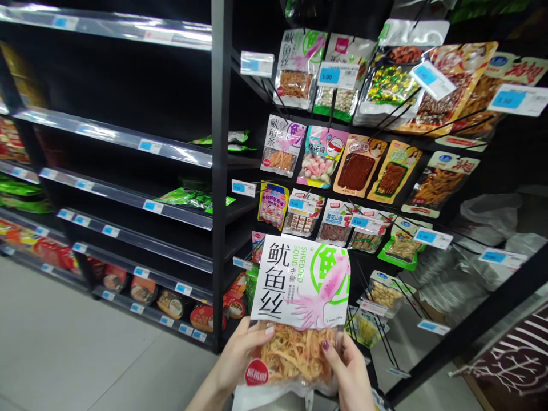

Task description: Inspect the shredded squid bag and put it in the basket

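Note:
A bag of shredded squid [299, 285] is held upright in front of me, its white label with a pink squid facing me and the brown shreds showing through the clear lower half. My left hand [237, 357] grips its left side, thumb lying across the front. On the right edge, my right hand [349, 368] is closed with the thumb pressed on the clear window. The fingers behind the bag are hidden. Beneath it, a white piece [257, 398] shows, partly covered; I cannot tell what it belongs to.
Behind the bag, a black rack with hooks carries several snack packs, among them a pink marshmallow bag [323, 157] and a similar squid bag [299, 68]. Price tags [338, 75] jut forward from it. Dark shelves with a black upright [221, 171] stand left. Clear plastic bags [483, 251] lie at right.

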Available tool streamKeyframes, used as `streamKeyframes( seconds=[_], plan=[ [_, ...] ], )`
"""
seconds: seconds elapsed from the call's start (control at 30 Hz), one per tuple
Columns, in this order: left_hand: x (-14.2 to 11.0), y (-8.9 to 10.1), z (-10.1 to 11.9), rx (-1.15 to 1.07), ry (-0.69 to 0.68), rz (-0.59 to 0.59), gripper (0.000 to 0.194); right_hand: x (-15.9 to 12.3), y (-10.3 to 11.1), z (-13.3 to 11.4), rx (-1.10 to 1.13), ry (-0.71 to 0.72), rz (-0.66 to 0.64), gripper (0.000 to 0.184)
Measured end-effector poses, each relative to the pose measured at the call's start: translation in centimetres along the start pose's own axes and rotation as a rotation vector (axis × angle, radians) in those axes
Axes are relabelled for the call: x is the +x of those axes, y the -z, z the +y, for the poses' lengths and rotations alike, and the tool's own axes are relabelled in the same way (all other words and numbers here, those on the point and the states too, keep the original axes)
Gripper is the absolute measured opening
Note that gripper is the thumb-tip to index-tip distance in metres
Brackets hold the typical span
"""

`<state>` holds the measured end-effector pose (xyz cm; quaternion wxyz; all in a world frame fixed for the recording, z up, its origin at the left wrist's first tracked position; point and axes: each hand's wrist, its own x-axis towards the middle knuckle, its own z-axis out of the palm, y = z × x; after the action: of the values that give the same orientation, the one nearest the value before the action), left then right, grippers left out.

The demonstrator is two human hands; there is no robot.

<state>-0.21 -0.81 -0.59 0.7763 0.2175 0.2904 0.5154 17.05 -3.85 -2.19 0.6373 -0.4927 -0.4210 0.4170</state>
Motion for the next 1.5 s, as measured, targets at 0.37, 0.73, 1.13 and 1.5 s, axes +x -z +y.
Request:
streamKeyframes(
  seconds=[0.37, 0.73, 1.13, 1.5],
  plan=[
    [-0.1, 0.41, -0.01, 0.071, -0.022, 0.015, 0.047, -0.1, 0.19, -0.26, 0.003, 0.04, -0.01, 0.03],
    [-0.44, -0.01, 0.21, 0.037, -0.011, -0.006, 0.035, -0.11, 0.31, -0.3, 0.015, 0.024, -0.052, 0.03],
    [-0.45, -0.21, 0.08, 0.017, -0.021, -0.006, 0.033, -0.01, 0.52, -0.14, 0.016, 0.01, -0.053, 0.029],
    [-0.47, -0.07, 0.29, 0.08, -0.024, 0.028, 0.041, -0.18, 0.22, -0.5, 0.026, -0.031, -0.099, 0.034]
  ],
)
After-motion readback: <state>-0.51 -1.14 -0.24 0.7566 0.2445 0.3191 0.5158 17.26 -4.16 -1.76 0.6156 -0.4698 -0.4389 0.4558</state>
